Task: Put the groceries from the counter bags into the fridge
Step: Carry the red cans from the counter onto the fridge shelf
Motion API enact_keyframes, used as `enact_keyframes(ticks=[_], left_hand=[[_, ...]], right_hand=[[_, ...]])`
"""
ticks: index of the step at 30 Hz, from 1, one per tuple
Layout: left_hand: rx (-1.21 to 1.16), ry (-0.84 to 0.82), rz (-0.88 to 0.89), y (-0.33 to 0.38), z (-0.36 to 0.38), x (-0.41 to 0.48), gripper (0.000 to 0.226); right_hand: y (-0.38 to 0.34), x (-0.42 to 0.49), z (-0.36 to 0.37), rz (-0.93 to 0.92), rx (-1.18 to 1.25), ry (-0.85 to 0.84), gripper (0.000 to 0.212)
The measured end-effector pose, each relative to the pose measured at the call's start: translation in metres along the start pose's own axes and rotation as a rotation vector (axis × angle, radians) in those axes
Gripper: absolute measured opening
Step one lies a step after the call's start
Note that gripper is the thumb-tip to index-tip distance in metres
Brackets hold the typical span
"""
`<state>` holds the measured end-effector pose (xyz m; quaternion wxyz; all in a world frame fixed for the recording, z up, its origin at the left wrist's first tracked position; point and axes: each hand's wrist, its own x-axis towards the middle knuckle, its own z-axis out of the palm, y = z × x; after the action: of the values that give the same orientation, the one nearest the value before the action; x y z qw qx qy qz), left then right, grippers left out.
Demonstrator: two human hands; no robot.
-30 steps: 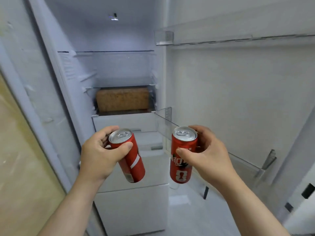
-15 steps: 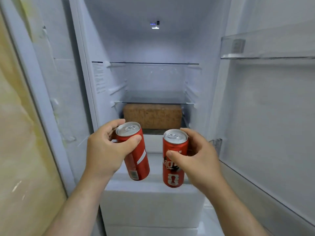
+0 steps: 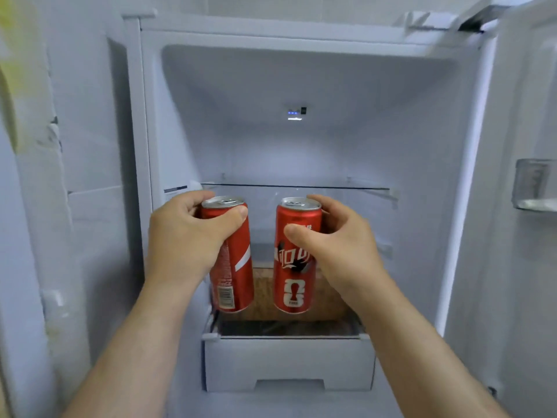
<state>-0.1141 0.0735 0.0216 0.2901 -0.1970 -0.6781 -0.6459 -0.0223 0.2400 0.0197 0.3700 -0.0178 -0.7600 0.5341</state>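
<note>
Left grip: the left hand [image 3: 187, 236] is closed round the upper half of a red soda can [image 3: 236, 282]. The thumb lies across the front just under the rim and the fingers curl behind.
Left can: slim and red, with a white stripe and a barcode facing the camera. It tilts slightly, its silver top leaning left, and is held in the air.
Right grip: the right hand [image 3: 340, 245] is closed round the upper part of a second red can [image 3: 297, 267], thumb pressed to the front and fingers wrapped behind.
Right can: slim and red, with white characters and a white emblem low on its front. It is nearly upright and also held in the air.
Cans together: side by side at the same height, with a narrow gap between them, not touching.
Place: both cans are in front of the open fridge [image 3: 301, 152], resting on no shelf. Their tops appear just under the front edge of the glass shelf [image 3: 295, 187].
Behind the cans: a brown block [image 3: 263, 297] shows in the gap, lower in the fridge.
Below: a white drawer [image 3: 289, 363] with a handle recess at its bottom edge.
Above: a small lit control panel [image 3: 297, 113] on the back wall.
Right edge: a clear door bin [image 3: 533, 185] on the open door.
</note>
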Motion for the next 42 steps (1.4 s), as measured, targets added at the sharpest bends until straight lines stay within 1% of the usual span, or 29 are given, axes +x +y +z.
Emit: enact_keyframes(ticks=[4, 6, 7, 8, 9, 10, 12, 13, 14, 15, 17, 20, 23, 25, 28, 31, 32, 36, 42], left_hand=[[-0.009, 0.036, 0.047, 0.018, 0.023, 0.04, 0.055], [-0.034, 0.059, 0.057, 0.03, 0.034, 0.061, 0.055], [-0.037, 0.072, 0.06, 0.037, 0.039, 0.07, 0.051], [-0.04, 0.087, 0.067, 0.042, 0.044, 0.078, 0.041], [-0.038, 0.102, 0.075, 0.047, 0.048, 0.086, 0.027], [-0.038, 0.121, 0.089, 0.053, 0.051, 0.093, 0.02], [-0.05, 0.164, 0.118, 0.058, 0.059, 0.107, 0.02], [-0.056, 0.19, 0.127, 0.061, 0.063, 0.114, 0.03], [-0.057, 0.21, 0.14, 0.063, 0.067, 0.118, 0.047], [-0.05, 0.232, 0.16, 0.065, 0.071, 0.124, 0.06], [-0.016, 0.242, 0.187, 0.064, 0.077, 0.13, 0.069], [0.012, 0.229, 0.201, 0.06, 0.081, 0.139, 0.071], [0.025, 0.213, 0.195, 0.059, 0.083, 0.15, 0.072], [0.037, 0.214, 0.194, 0.057, 0.085, 0.156, 0.072], [0.053, 0.217, 0.211, 0.052, 0.089, 0.164, 0.067], [0.059, 0.208, 0.199, 0.045, 0.093, 0.171, 0.062], [0.054, 0.205, 0.189, 0.042, 0.094, 0.173, 0.061], [0.039, 0.208, 0.177, 0.032, 0.096, 0.183, 0.063], [-0.007, 0.186, 0.153, 0.02, 0.099, 0.2, 0.065]], right_hand=[[-0.016, 0.048, -0.002, -0.087, 0.053, 0.033, 0.062], [-0.021, 0.07, -0.008, -0.126, 0.09, 0.045, 0.061], [-0.023, 0.081, -0.011, -0.145, 0.107, 0.047, 0.057], [-0.025, 0.091, -0.014, -0.169, 0.118, 0.047, 0.049], [-0.027, 0.1, -0.017, -0.193, 0.126, 0.047, 0.042], [-0.028, 0.11, -0.019, -0.219, 0.124, 0.046, 0.039], [-0.029, 0.124, -0.019, -0.258, 0.11, 0.04, 0.041], [-0.03, 0.13, -0.018, -0.272, 0.101, 0.039, 0.044], [-0.03, 0.136, -0.016, -0.28, 0.094, 0.037, 0.049], [-0.031, 0.142, -0.015, -0.282, 0.102, 0.037, 0.051], [-0.03, 0.152, -0.012, -0.282, 0.117, 0.032, 0.045], [-0.03, 0.166, -0.008, -0.274, 0.149, 0.043, 0.039], [-0.033, 0.18, -0.003, -0.239, 0.173, 0.054, 0.042], [-0.032, 0.189, 0.0, -0.23, 0.188, 0.05, 0.037], [-0.026, 0.198, 0.008, -0.223, 0.181, 0.058, 0.03], [-0.021, 0.207, 0.015, -0.21, 0.163, 0.072, 0.034], [-0.02, 0.209, 0.017, -0.212, 0.155, 0.074, 0.033], [-0.02, 0.221, 0.025, -0.208, 0.097, 0.065, 0.029], [-0.013, 0.236, 0.033, -0.147, 0.098, 0.018, 0.016]])
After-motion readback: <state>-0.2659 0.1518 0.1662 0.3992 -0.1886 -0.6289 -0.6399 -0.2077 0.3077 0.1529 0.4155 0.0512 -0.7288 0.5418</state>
